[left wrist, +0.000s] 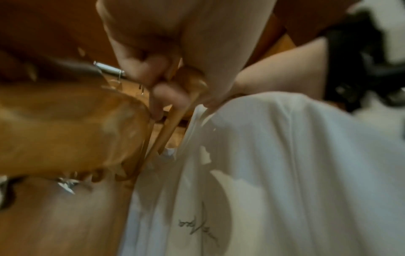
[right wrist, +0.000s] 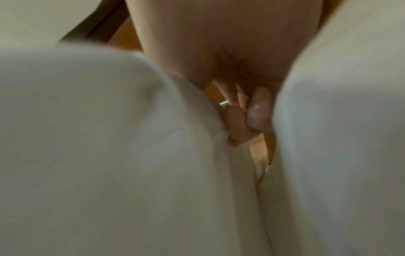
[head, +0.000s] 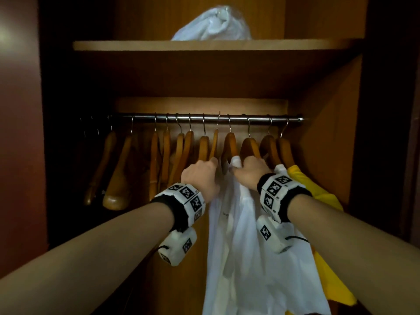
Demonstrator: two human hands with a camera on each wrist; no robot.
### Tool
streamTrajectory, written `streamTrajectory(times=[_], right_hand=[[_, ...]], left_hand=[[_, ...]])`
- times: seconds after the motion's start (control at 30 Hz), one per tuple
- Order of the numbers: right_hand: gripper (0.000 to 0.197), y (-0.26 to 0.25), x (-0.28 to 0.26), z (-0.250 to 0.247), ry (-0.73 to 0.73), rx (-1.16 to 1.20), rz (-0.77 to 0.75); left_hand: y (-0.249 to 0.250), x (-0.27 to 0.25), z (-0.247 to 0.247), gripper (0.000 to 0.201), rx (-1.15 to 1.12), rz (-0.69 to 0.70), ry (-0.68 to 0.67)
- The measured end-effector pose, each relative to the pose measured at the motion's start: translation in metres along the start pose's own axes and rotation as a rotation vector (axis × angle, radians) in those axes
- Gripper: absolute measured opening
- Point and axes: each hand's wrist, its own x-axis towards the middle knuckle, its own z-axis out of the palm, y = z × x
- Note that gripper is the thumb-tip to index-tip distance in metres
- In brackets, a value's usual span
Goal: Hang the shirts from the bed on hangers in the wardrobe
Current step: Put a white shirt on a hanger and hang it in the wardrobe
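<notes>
The dark brown wooden wardrobe (head: 329, 137) stands open, and its chrome hanging rail (head: 204, 118) serves as the landmark here. Below the rail, a little right of its middle, the long white cotton shirt (head: 250, 258) hangs with its long axis vertical, collar up toward the rail and hem pointing down; a yellow shirt (head: 322, 235) hangs just right of it. A row of bare honey-coloured wooden hangers (head: 181, 151) fills the rail leftward. Above the rail, a crumpled white plastic bag (head: 213, 23) sits on the shelf.

The step in hand looks like seating the white shirt on its hanger. The left hand (head: 200, 176) has its fingers curled round a wooden hanger's arm just below the rail. The right hand (head: 250, 172) pinches the white collar fabric against the next hanger.

Next, I judge, the shoulders need smoothing evenly over both hanger arms, then both hands can let go.
</notes>
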Motion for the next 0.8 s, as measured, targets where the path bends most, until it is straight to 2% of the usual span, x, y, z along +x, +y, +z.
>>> streamTrajectory(times=[0.1,0.17,0.23,0.33,0.43,0.5,0.57,0.6,0.67,0.73,0.8], right_hand=[[0.034,0.004,-0.011,-0.003,0.18,0.136,0.003],[0.034,0.001,-0.019,-0.012,0.232,0.261,-0.051],[0.041,-0.009,-0.031,-0.022,0.191,0.361,-0.089],[0.051,-0.023,-0.051,-0.025,0.057,0.398,-0.055],[0.046,-0.034,-0.078,-0.023,-0.049,0.541,0.01],[0.035,-0.04,-0.101,-0.022,-0.099,0.545,0.029],[0.035,-0.047,-0.126,-0.021,-0.142,0.491,0.037],[0.038,-0.048,-0.141,-0.019,-0.158,0.478,0.036],[0.033,-0.05,-0.172,-0.018,-0.182,0.487,0.06],[0.019,-0.049,-0.21,-0.02,-0.199,0.455,0.128],[0.016,-0.046,-0.253,-0.022,-0.219,0.382,0.185]], left_hand=[[0.003,-0.01,-0.007,0.036,-0.108,0.034,0.089],[0.006,-0.021,-0.014,0.03,-0.17,0.083,0.146],[0.012,-0.036,-0.02,0.032,-0.212,0.132,0.173],[0.02,-0.066,-0.024,0.056,-0.235,0.205,0.158],[0.018,-0.1,-0.025,0.068,-0.263,0.257,0.147],[0.009,-0.121,-0.028,0.064,-0.262,0.314,0.149],[-0.002,-0.142,-0.034,0.054,-0.289,0.39,0.11],[-0.01,-0.153,-0.036,0.046,-0.35,0.445,0.066],[-0.026,-0.178,-0.041,0.027,-0.664,0.511,-0.064],[-0.042,-0.197,-0.04,0.026,-0.961,0.461,-0.133],[-0.05,-0.209,-0.034,0.031,-0.954,0.401,-0.045]])
